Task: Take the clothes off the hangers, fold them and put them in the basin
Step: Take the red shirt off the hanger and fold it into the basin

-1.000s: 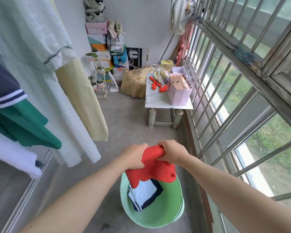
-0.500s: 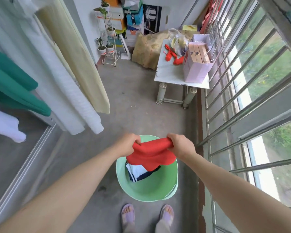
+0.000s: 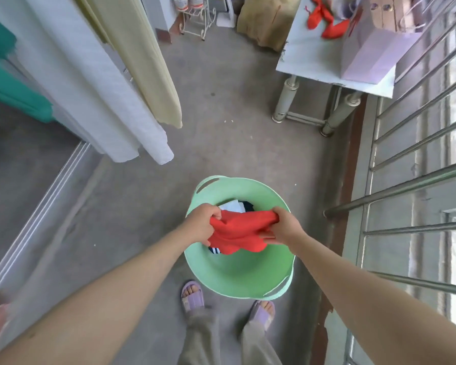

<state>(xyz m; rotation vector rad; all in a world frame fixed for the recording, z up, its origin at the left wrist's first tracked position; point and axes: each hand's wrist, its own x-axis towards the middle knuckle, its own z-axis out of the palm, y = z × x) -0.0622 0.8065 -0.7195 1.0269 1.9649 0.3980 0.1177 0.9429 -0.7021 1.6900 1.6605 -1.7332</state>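
1. Lowered since half a second ago, the red garment now hangs bunched just inside the rim of the green basin. The head view has tipped further down, bringing the basin's far handle and both feet fully into view.
2. Head view: the left hand grips the garment's left end with curled fingers. The right hand pinches the right end the same way, and the cloth sags between them.
3. Beneath the red cloth, a folded white and navy garment lies in the basin, showing at the far edge and again as stripes at the near left.
4. The basin stands on the concrete floor, just ahead of the person's feet in lilac sandals.
5. At left, a white garment, a cream garment and a green garment hang above the floor.
6. At upper right, a tabletop on metal legs carries a lilac paper bag and red fabric pieces.
7. Metal window bars run along the right side, and a brown sack and a wire plant stand sit at the far end.
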